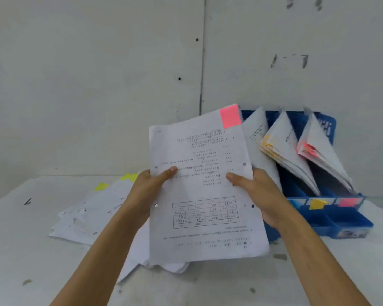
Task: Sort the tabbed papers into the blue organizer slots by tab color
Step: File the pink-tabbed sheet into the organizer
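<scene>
- Held up at the middle of the view: a paper point(203, 195) with a pink tab point(230, 117) at its 1 o'clock corner, print turned upside down toward the camera.
- Gripped at its 9 o'clock edge by the left hand point(149, 188), thumb on the front face, other fingers hidden behind.
- Gripped in the same way at its 3 o'clock edge by the right hand point(259, 191), thumb pressing on the front.
- At 3 o'clock from the paper, standing on the table point(20, 239): the blue organizer point(349, 221), with papers leaning in three slots.
- In the middle slot, a yellow-tabbed stack point(283, 151); in the slot farthest toward 3 o'clock, a pink-tabbed stack point(323, 155); in the nearest slot, white sheets point(255, 133), tab colour not possible to tell.
- On the front rail, a yellow label point(316, 204) and a pink label point(347, 202), each below its own slot.
- At 8 o'clock from the paper, lying flat on the table: a loose pile point(86, 217) of unsorted papers, with yellow tabs point(101, 186) showing at its far edge.
- Judged progress: well started, perhaps near the middle; several papers filed, a good number left in the pile.
- Step in hand, probably: bringing the paper to the pink slot, past the two nearer slots.
- Left after that: the pile at 8 o'clock, at least its yellow-tabbed sheets for the middle slot.
</scene>
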